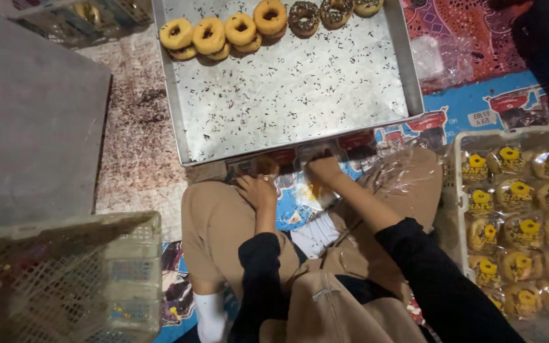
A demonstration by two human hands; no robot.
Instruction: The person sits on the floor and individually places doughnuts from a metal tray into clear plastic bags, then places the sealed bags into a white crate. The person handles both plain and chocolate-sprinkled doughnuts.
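Clear plastic, thin and crinkly, is what both hands work on: a small bag (309,184) with a doughnut inside lies just below the near edge of the tray (179,114), between the person's knees, over a blue printed mat (478,105). The right hand (324,170) is closed over the top of the bag, fingers curled down on the film; the left hand (258,190) rests beside it on the left knee, fingers bent, touching the bag's edge, though whether it pinches the film I cannot tell. Judging by its look, the bag is light, limp and slippery, and will slide or fold rather than keep a shape; the doughnut in it is soft and its topping would smear or crush under a squeeze. The safer hold seems to be the loose film at the bag's mouth or corners, with the doughnut carried flat from beneath rather than gripped across. On the tray, scattered with dark sprinkles, a row of doughnuts (223,32) sits along the far edge, yellow-glazed ones to the left and sprinkled ones to the right, well apart from the hands. To the right a white crate (459,190) holds packed doughnuts (509,197) in rows, each with a yellow label. A mesh basket (65,279) stands at lower left.
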